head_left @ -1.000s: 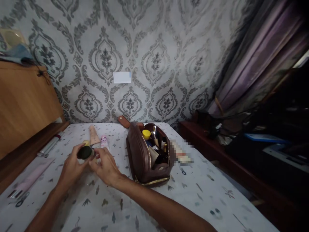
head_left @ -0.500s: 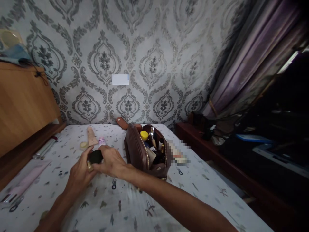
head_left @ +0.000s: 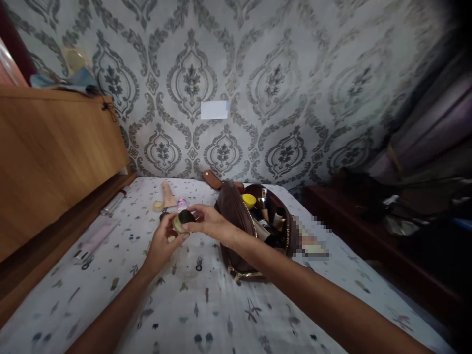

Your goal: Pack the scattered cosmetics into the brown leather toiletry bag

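Observation:
Both hands meet over the bed, left of the open brown cosmetic bag [head_left: 236,216]. Between them is a small pale jar [head_left: 178,225] with a dark, round top [head_left: 186,216]. My left hand [head_left: 164,241] curls around the jar from the left. From the right, my right hand [head_left: 208,223] pinches at the jar and its dark top. Just behind the hands stand a pink-and-white bottle [head_left: 182,203], a beige tube [head_left: 168,195] and a small round cream-coloured pot [head_left: 158,205]. Inside the bag are a yellow-lidded jar [head_left: 249,200] and several bottles.
On the left of the patterned sheet [head_left: 206,309] lie a pink tube [head_left: 98,238] and a clear, silvery case [head_left: 113,202]. A wooden cabinet [head_left: 62,162] borders the left side, with patterned wallpaper behind. A brown strap [head_left: 211,179] lies behind the bag.
The view has swung left, shifting the scene rightward. The jar has turned in my hands, so its pale side now shows beneath the dark top. My right fingers have shifted on it.

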`<action>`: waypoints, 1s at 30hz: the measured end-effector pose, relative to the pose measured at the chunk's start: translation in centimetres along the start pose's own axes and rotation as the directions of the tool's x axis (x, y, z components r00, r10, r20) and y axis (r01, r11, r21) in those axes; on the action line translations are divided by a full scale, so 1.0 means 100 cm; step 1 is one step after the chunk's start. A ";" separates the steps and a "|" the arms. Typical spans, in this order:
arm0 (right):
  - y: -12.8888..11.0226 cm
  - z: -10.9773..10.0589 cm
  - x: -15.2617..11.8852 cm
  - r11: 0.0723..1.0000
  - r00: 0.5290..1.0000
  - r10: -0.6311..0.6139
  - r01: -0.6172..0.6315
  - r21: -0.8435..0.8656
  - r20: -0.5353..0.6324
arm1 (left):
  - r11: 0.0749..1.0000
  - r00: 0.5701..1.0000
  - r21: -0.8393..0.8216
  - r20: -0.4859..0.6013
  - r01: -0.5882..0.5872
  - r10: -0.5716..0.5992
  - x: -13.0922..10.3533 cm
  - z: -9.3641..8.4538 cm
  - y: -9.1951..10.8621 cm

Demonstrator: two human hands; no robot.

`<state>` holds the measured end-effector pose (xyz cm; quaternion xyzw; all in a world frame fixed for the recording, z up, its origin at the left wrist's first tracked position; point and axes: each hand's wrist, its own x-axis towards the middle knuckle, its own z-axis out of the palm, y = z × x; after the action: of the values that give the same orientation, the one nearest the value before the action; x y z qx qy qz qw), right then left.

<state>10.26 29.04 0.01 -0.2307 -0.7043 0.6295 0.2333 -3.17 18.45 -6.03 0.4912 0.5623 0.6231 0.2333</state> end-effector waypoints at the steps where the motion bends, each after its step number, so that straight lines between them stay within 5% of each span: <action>1: 0.001 0.000 0.000 1.000 1.000 0.000 0.000 0.010 -0.005 | 1.000 1.000 -0.015 0.003 0.003 -0.003 0.000 0.000 -0.001; 16: 0.013 0.005 -0.010 0.995 1.000 -0.017 0.019 0.102 -0.021 | 1.000 1.000 -0.016 -0.009 0.005 -0.005 -0.002 0.002 0.002; 26: 0.043 0.040 -0.009 0.891 0.956 0.061 0.078 0.448 -0.288 | 0.984 0.987 -0.082 0.012 0.158 -0.158 0.000 -0.005 0.002; 30: 0.054 0.042 -0.007 0.866 0.948 0.078 0.089 0.492 -0.309 | 0.969 0.970 -0.079 0.069 0.236 -0.231 0.003 -0.004 0.005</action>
<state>8.37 25.94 -5.82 -0.2590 -0.4711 0.7438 0.3971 -3.49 18.40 -5.42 0.4292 0.5816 0.6001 0.3426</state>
